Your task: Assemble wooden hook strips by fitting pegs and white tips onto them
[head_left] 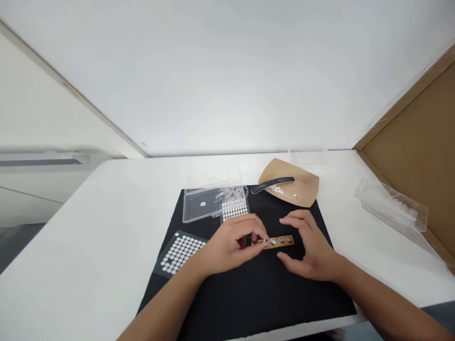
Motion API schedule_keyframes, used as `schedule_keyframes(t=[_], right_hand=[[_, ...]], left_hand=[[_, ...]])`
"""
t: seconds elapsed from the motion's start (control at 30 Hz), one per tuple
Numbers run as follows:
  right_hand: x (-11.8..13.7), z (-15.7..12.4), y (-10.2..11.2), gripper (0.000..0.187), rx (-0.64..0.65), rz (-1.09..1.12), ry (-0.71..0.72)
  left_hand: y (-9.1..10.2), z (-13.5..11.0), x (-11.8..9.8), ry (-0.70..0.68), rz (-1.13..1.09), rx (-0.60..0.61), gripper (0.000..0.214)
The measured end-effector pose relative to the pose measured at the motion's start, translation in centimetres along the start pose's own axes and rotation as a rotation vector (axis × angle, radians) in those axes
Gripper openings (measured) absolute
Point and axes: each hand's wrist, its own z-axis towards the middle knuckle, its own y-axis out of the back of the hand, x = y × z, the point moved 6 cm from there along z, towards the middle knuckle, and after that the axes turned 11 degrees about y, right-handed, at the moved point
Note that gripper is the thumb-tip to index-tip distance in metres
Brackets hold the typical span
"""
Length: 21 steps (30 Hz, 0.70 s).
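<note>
Pinching with the left hand [231, 244], fingertips and thumb brought together on a small shiny piece [264, 241], too tiny to identify, at the left part of a narrow tan strip [277, 243]. Holding the right hand [314, 251] spread, with thumb and fingers well apart on either side of the strip's right end. Laid flat between both hands, on a black mat [245, 298] upon a white counter [88, 227]. Beside the left wrist, a dark card [166, 271] with rows of white ovals.
</note>
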Motion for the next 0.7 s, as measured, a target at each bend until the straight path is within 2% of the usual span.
schedule_keyframes(t=[0.1,0.27,0.37,0.5,0.7], right_hand=[[0.6,-0.1,0.6,0.053,-0.074,0.005,0.035],[1.1,0.2,-0.5,0.043,-0.013,0.099,0.110],[1.2,0.3,-0.7,0.030,-0.024,0.181,0.120],[1.4,0.5,-0.3,0.019,-0.045,0.129,0.126],[2.0,0.7,-0.1,0.008,-0.033,0.136,0.222]], left_hand=[[-1.0,0.1,-0.2,0.024,-0.124,-0.045,0.004],[-2.0,-0.1,0.0,0.151,-0.274,-0.058,0.013],[-2.3,-0.2,-0.3,0.135,-0.303,-0.034,0.012],[-2.4,-0.2,-0.3,0.112,-0.243,-0.044,0.013],[-2.5,-0.1,-0.4,0.029,-0.201,-0.058,0.011]])
